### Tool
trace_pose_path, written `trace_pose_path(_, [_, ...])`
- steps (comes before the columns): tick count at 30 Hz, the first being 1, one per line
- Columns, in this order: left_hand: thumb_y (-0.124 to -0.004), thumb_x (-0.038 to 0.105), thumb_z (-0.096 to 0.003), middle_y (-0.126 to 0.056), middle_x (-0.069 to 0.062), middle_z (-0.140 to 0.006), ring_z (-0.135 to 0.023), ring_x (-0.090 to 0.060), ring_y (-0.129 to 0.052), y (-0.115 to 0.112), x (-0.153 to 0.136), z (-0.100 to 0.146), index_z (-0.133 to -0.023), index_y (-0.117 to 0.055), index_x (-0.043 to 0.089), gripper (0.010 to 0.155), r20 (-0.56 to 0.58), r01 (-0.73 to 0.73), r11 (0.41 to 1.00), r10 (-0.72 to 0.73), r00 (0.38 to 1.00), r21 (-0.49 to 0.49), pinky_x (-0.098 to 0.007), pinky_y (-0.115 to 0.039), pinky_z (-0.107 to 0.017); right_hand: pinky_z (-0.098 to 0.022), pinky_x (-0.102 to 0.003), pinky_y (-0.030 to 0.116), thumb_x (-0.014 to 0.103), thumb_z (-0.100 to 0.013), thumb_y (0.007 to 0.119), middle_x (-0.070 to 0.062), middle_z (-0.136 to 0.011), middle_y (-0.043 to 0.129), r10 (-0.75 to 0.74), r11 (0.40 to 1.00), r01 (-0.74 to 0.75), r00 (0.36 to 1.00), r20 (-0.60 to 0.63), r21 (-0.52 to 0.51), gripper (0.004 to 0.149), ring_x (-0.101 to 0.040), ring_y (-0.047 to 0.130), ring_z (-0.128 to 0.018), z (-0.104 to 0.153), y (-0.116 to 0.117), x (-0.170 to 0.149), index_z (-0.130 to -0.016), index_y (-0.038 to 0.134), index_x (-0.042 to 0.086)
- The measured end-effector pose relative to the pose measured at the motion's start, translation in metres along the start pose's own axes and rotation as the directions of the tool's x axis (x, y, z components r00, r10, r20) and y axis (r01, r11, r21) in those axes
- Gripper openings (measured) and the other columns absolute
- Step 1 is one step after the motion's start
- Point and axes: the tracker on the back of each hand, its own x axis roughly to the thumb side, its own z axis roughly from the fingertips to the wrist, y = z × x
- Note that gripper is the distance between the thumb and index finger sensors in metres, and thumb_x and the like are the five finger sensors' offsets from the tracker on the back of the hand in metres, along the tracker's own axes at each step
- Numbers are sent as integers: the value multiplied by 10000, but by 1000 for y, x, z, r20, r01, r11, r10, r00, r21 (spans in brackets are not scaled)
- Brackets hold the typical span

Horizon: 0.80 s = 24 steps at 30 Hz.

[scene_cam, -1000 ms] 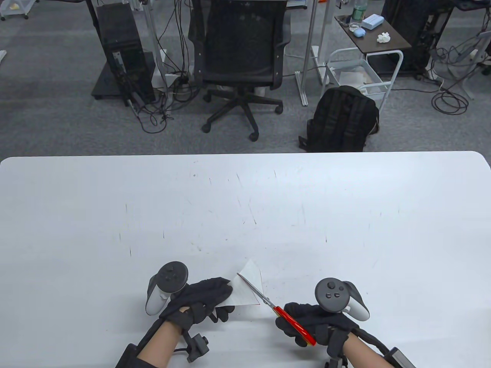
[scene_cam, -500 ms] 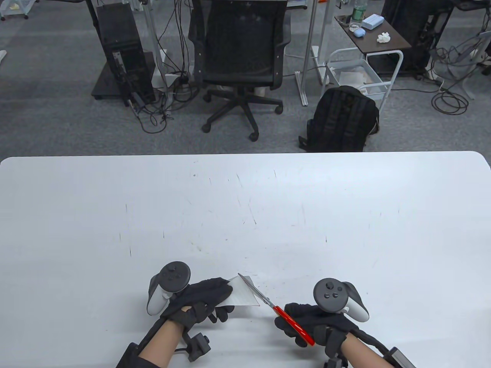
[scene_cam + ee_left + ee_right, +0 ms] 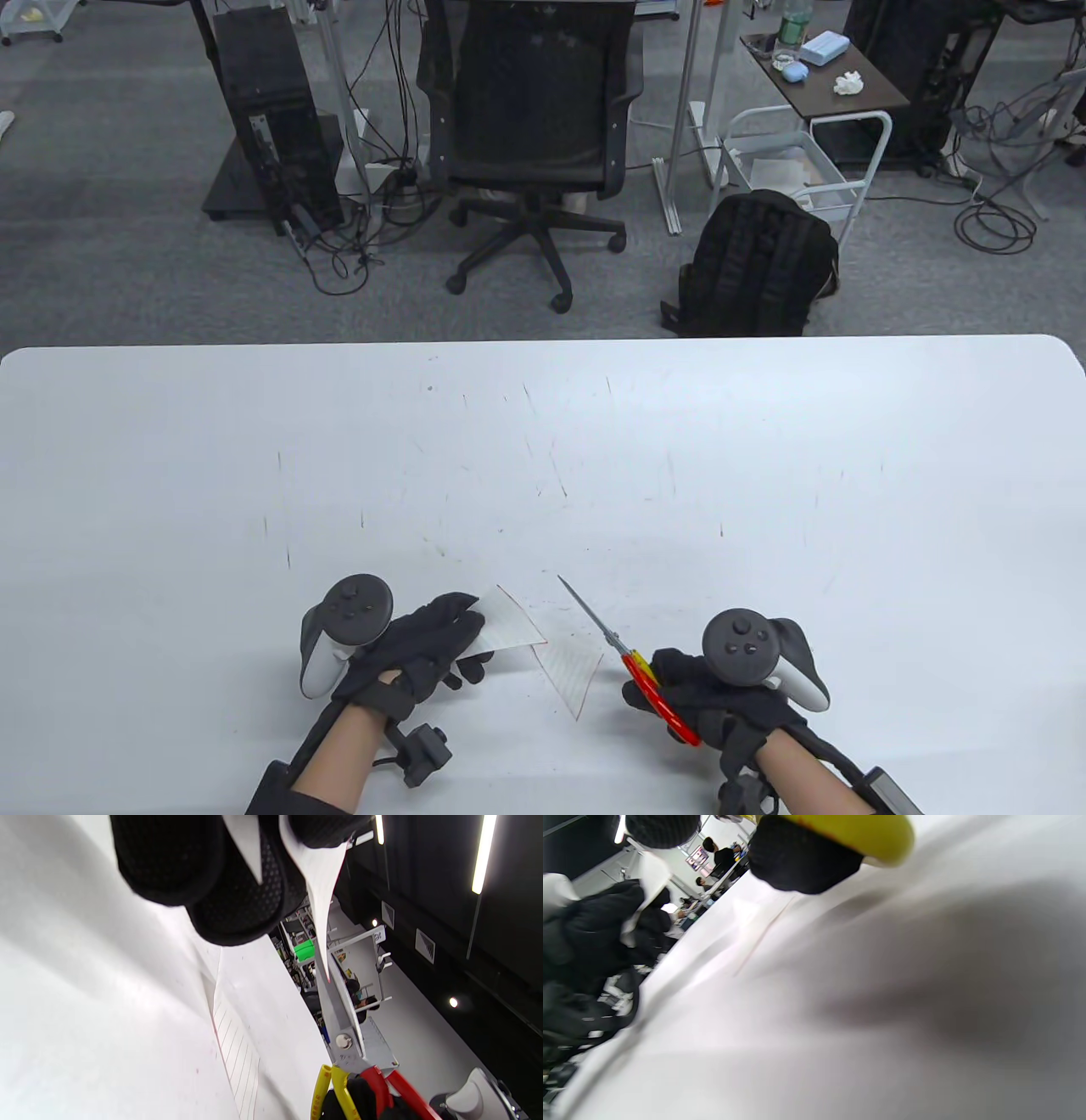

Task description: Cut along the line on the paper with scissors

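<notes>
My left hand (image 3: 424, 649) holds a white paper piece (image 3: 509, 628) edged with a red line, near the table's front edge. In the left wrist view the held piece (image 3: 320, 887) sticks out between my gloved fingers (image 3: 237, 899). A cut-off lined triangle of paper (image 3: 573, 675) lies flat on the table between my hands; it also shows in the left wrist view (image 3: 237, 1052). My right hand (image 3: 704, 700) grips the red and yellow handles of the scissors (image 3: 624, 654). Their blades are closed, point up-left and stand apart from both paper pieces.
The white table (image 3: 764, 475) stretches wide beyond my hands, marked with small pen strokes. Past its far edge stand an office chair (image 3: 530, 127), a black backpack (image 3: 755, 263) and a side cart (image 3: 814, 161) on the floor.
The paper has split in two: a triangle dropped to the table between my hands. My left hand drew its piece left, and my right hand moved the scissors right, clear of the paper.
</notes>
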Motion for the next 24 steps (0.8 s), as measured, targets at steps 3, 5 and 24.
trace_pose_path(3, [-636, 351, -636, -864, -73, -830, -655, -217, -973, 9, 1, 3, -1007, -624, 189, 405, 16, -4, 999, 3, 1000, 49, -331, -865, -479, -331, -320, 727, 419, -596, 680, -277, -811, 725, 82, 996, -83, 995, -49, -25, 611, -238, 888, -494, 1, -9, -4, -952, 524, -52])
trace_pose_path(5, [-643, 347, -634, -737, -118, -979, -825, -310, -866, 12, 3, 5, -1012, -601, 234, 397, 29, 5, 997, -7, 1000, 80, -416, -813, -598, -330, -328, 724, 409, -590, 696, -272, -799, 741, 139, 990, -141, 988, -71, -16, 613, -241, 890, -490, -1, -14, -7, -955, 536, -57])
trace_pose_path(24, [-760, 377, -581, -466, -134, -1140, -1041, -448, -463, 28, 15, 17, -946, -756, 234, 392, 123, 128, 982, -145, 982, 143, -710, -451, -726, -335, -310, 734, 442, -562, 691, -215, -778, 770, 659, 711, -703, 658, -363, 15, 652, -214, 900, -493, -34, -39, -26, -967, 556, -50])
